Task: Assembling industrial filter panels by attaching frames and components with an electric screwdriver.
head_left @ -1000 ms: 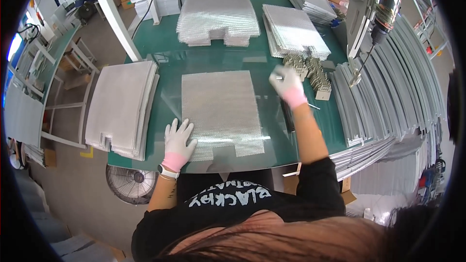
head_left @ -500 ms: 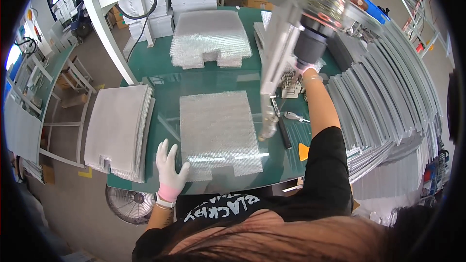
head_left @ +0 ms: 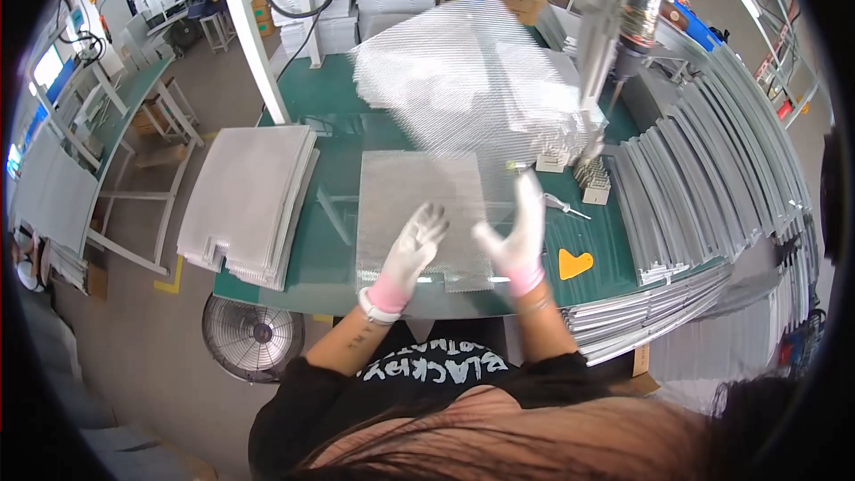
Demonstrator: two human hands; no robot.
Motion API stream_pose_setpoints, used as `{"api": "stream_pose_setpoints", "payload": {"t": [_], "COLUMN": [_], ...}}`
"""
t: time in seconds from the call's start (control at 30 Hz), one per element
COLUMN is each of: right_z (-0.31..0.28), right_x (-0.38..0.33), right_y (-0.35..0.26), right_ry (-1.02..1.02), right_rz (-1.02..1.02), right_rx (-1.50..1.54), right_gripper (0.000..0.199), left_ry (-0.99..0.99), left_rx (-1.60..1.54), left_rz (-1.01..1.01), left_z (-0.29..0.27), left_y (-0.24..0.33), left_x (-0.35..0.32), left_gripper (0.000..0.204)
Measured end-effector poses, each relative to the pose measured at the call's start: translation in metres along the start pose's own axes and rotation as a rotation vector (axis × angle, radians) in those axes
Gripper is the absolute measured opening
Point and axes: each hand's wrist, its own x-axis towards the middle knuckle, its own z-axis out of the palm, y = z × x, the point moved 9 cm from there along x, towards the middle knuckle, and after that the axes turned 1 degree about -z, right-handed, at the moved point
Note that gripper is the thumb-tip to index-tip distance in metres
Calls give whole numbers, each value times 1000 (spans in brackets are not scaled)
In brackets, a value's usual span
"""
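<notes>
Both my hands wear white gloves with pink cuffs. My left hand (head_left: 414, 245) hovers over the lower middle of a grey mesh-like sheet (head_left: 419, 196) lying on the green table, its fingers loosely bent and holding nothing. Near that sheet's right edge is my right hand (head_left: 521, 232), slightly blurred, thumb spread from the fingers and nothing in it. Beyond them a translucent ribbed sheet (head_left: 472, 62) lies askew across the back, smeared by motion; neither hand appears to touch it. A power screwdriver (head_left: 637, 18) hangs on a metal arm at the back right.
A stack of pale sheets (head_left: 245, 196) sits on the table's left. Metal comb-shaped blocks (head_left: 592, 183), a white-handled screwdriver (head_left: 563, 205) and a yellow scraper (head_left: 574, 263) lie at the right. Many grey panels (head_left: 712, 151) lean beyond. A fan (head_left: 258, 334) stands below the table.
My right hand has come back from the far right, and my left hand has moved right over the sheet. The hanging screwdriver has swung back and right. A ribbed sheet now lies askew at the back.
</notes>
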Motion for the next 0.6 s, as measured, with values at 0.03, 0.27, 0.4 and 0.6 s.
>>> {"api": "stream_pose_setpoints", "payload": {"t": [0.03, 0.27, 0.4, 0.6], "right_z": [13, -25, 1, 32], "right_x": [-20, -32, -48, -71], "right_y": [-23, -11, 22, 45], "right_ry": [-63, -129, -374, -357], "right_rz": [1, 93, 475, 468], "right_rx": [86, -243, 144, 69], "right_gripper": [88, 67, 81, 82], "left_ry": [184, 473, 393, 336], "left_rx": [-41, 122, 425, 1384], "left_rz": [81, 55, -89, 177], "left_z": [5, -84, -92, -78], "left_y": [18, 52, 53, 64], "left_x": [1, -35, -43, -34], "left_gripper": [45, 50, 73, 87]}}
